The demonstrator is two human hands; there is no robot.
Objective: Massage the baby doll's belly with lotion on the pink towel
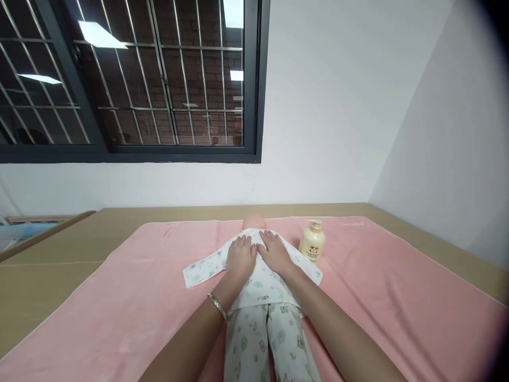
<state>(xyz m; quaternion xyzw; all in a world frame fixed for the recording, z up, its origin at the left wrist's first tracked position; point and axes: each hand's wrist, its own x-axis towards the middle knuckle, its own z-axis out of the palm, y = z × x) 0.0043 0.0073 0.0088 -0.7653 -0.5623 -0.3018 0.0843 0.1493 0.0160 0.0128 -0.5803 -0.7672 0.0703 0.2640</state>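
Observation:
A baby doll in a white printed top (260, 289) and matching trousers (248, 339) lies stretched out with its bare head (254, 222) away from me. My left hand (240, 255) rests flat on the upper part of the top, left of the middle, fingers extended. Beside it, my right hand (275, 253) lies flat on the right side of the upper top, fingers slightly spread. Both sleeves of the top reach outward. Neither hand grips anything. The doll's face is not visible.
A pale yellow pump bottle (313, 241) stands by the right sleeve. Under everything lies a pink blanket (131, 297) on a wooden table (51, 276). Behind rise a white wall (318, 116) and a barred window (254, 79).

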